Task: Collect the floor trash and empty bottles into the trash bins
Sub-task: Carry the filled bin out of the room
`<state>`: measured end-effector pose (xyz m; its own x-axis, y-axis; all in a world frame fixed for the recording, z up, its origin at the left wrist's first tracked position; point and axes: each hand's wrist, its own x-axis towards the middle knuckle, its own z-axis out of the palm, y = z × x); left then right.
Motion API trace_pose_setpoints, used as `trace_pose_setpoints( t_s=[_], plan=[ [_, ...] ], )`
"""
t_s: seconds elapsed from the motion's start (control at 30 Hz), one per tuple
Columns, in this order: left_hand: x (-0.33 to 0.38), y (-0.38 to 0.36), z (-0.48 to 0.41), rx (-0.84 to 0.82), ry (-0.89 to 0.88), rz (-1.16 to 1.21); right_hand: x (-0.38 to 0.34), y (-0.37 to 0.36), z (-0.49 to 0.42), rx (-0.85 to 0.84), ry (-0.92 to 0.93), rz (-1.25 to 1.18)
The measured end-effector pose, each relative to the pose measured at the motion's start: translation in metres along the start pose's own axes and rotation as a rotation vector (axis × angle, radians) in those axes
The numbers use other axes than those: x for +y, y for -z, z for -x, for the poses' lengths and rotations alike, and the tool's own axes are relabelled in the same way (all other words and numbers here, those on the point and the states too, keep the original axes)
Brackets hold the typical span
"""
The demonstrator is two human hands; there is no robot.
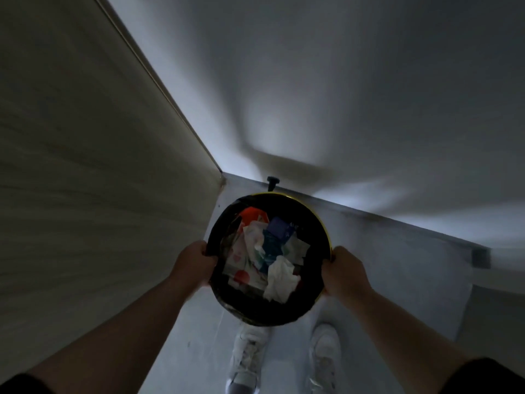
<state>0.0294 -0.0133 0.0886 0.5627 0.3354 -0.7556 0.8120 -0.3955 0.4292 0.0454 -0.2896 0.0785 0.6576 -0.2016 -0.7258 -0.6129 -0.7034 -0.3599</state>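
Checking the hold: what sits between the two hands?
The head view shows the black-lined bin, holding wrappers and a white tissue; the left hand and right hand grip its rim on opposite sides.

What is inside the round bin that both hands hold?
The bin holds crumpled white tissue, blue packaging and red-and-white wrappers. Whatever lies beneath this top layer is covered.
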Motion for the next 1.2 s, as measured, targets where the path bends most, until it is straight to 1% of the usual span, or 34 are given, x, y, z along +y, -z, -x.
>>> trace_pose_setpoints(
  t_s=[0.2,0.37,0.5,0.8,1.07,1.13,1.2],
  plan=[
    [-0.021,-0.001,-0.058,0.032,0.007,0.028,-0.018,-0.036,-0.048,-0.032,0.053,-0.008],
    [-0.029,-0.001,-0.085,0.061,-0.006,0.028,-0.026,-0.057,-0.071,-0.056,0.037,-0.013],
    [-0.041,0.000,-0.107,0.059,-0.013,0.026,-0.026,-0.072,-0.083,-0.044,0.030,-0.005],
    [-0.053,0.000,-0.133,0.061,-0.015,-0.034,-0.029,-0.093,-0.092,-0.050,-0.009,-0.026],
    [-0.061,-0.001,-0.146,0.029,-0.010,0.008,-0.031,-0.095,-0.091,-0.025,-0.030,-0.021],
    [-0.058,0.000,-0.139,-0.011,-0.009,0.010,-0.035,-0.090,-0.086,-0.051,-0.052,-0.002],
    [-0.051,0.001,-0.127,-0.009,-0.021,-0.016,-0.043,-0.080,-0.076,-0.093,-0.081,0.000]
  ],
)
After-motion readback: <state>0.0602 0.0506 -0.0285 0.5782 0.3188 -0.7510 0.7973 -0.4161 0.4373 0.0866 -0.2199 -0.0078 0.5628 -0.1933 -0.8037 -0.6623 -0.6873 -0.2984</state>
